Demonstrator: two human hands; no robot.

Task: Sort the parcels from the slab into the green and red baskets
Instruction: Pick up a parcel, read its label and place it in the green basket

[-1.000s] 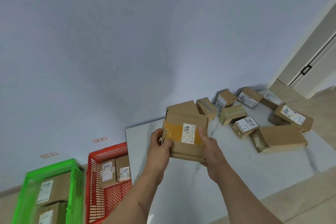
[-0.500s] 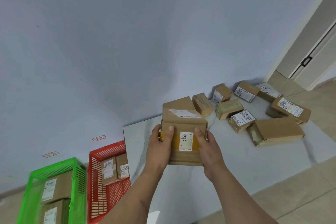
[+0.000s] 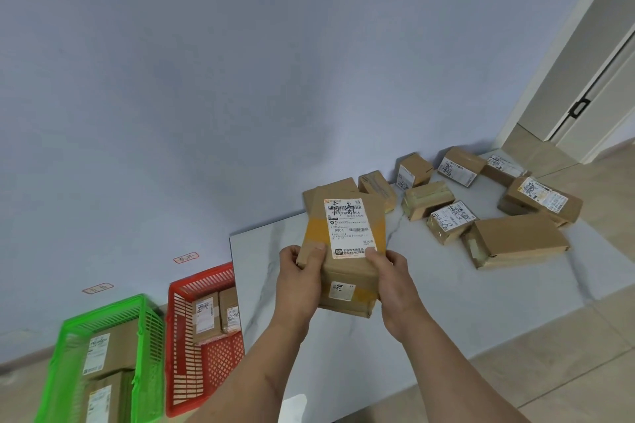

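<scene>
I hold a brown cardboard parcel [image 3: 347,244] with yellow tape and a white shipping label above the white slab [image 3: 429,288]. My left hand [image 3: 300,280] grips its left lower edge and my right hand [image 3: 395,280] grips its right lower edge. The label side faces me. Several more parcels [image 3: 512,244] lie on the slab's far right. The red basket [image 3: 202,340] at the slab's left end holds two parcels. The green basket [image 3: 103,361] further left also holds two parcels.
A blue-grey wall rises behind the slab, with two small red labels [image 3: 185,257] above the baskets. Another parcel [image 3: 330,187] lies on the slab behind the held one. A door frame [image 3: 584,79] stands at the right. Beige floor tiles run along the slab's near side.
I have turned the parcel in both hands, so its large shipping label now faces me; earlier the small sticker side showed. The camera has tilted slightly.
</scene>
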